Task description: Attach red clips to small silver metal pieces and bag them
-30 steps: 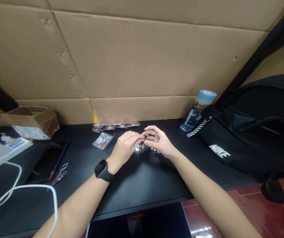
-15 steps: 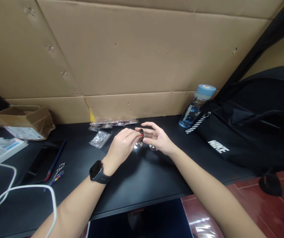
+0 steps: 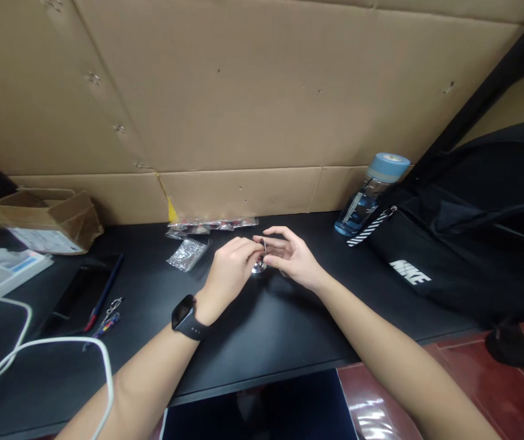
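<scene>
Desk-side (image 3: 262, 336), pinched a silver round-based piece (image 3: 258, 267) with left hand (image 3: 231, 266) and curled right hand (image 3: 296, 261) beside it with unclear grip, apparently mid-adjustment and likely needing steadiness next.

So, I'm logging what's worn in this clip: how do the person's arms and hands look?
Both forearms show no sleeves. The left hand and right hand are gloveless. The left wrist wears a black smartwatch with a squarish face.
</scene>
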